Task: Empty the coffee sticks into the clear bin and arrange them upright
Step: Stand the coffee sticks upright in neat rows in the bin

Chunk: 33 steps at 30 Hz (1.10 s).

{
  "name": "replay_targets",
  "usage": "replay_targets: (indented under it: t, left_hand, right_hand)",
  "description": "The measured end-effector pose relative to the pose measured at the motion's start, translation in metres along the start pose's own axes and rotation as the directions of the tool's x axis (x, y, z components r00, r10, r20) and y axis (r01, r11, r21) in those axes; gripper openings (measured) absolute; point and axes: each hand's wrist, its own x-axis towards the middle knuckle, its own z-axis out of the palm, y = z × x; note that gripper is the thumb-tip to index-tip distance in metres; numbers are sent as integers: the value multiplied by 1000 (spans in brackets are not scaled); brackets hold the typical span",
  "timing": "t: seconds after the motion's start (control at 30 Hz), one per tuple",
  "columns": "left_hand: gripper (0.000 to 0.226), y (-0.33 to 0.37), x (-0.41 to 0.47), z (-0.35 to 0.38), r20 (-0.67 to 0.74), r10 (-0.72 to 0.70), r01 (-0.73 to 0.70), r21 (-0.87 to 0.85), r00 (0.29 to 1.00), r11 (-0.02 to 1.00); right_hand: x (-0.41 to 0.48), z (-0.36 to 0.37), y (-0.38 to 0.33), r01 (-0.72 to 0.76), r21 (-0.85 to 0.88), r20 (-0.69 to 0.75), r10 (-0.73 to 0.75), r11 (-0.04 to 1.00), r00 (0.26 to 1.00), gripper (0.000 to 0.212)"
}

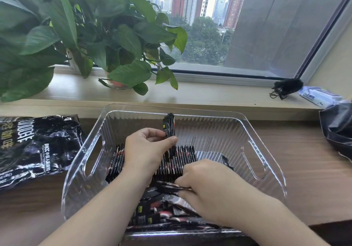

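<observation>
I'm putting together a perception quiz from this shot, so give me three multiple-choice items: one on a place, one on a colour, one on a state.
1. Where does the coffee bag lie relative to the clear bin?
A. inside it
B. to its left
C. to its right

2. What is the main colour of the standing coffee sticks in the bin?
A. black
B. green
C. white

3. What is the left hand doing?
A. lying open and idle
B. gripping the bin's rim
C. pinching one coffee stick upright

Answers:
1 B: the crumpled bag lies outside the bin, off its left wall.
2 A: the row is black with small red and white marks.
3 C: thumb and fingers close on a single stick held above the row.
</observation>
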Motion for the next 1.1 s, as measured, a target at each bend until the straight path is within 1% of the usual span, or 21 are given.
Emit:
replay_targets:
  t: [0.1, 0.17, 0.23, 0.3, 0.37, 0.43, 0.5, 0.6, 0.7, 0.8, 0.9, 1.1]
  left_hand:
    - [32, 1, 0, 0, 2, -7, 7, -25, 1000, 1000]
    - [32, 1, 1, -1, 6, -13, 13, -43, 1000, 999]
    - [33, 0, 2, 0, 23, -27, 28, -61, 999, 998]
    - [34, -1, 1, 1, 55, -45, 50, -80, 997, 996]
    - [35, 0, 0, 2, 99, -65, 75, -101, 993, 992]
    - [35, 3, -3, 3, 161, -78, 101, -136, 984, 986]
    - [35, 5, -5, 3, 214, -83, 122, -176, 973, 977]
    - [36, 6, -6, 4, 254, -85, 142, -214, 963, 967]
    - [44, 6, -7, 6, 284, -85, 152, -221, 955, 963]
    - [44, 5, -7, 6, 310, -88, 168, -244, 947, 955]
    - [44, 4, -8, 6, 317, -93, 175, -240, 944, 955]
    - [44, 4, -9, 6, 308, -73, 147, -224, 949, 963]
  right_hand:
    - [-25, -15, 21, -111, 113, -39, 116, 987, 992, 32]
    - [-36, -25, 32, -167, 164, -117, 187, 972, 975, 30]
    - [-37, -28, 38, -187, 316, -247, 271, 930, 931, 26]
    - [-26, -24, 40, -177, 456, -375, 368, 872, 851, 22]
    - [-10, -13, 41, -170, 503, -445, 422, 848, 789, 17]
    - [4, -3, 39, -158, 507, -470, 425, 848, 774, 16]
    - [15, 5, 39, -154, 486, -482, 411, 860, 774, 19]
    - [26, 14, 38, -144, 435, -504, 373, 889, 779, 22]
    - [31, 21, 39, -93, 415, -514, 317, 905, 797, 27]
    - [29, 25, 39, -60, 391, -482, 260, 918, 837, 35]
    - [26, 27, 40, -37, 368, -447, 211, 929, 869, 38]
    - [23, 27, 44, -26, 404, -383, 195, 914, 903, 31]
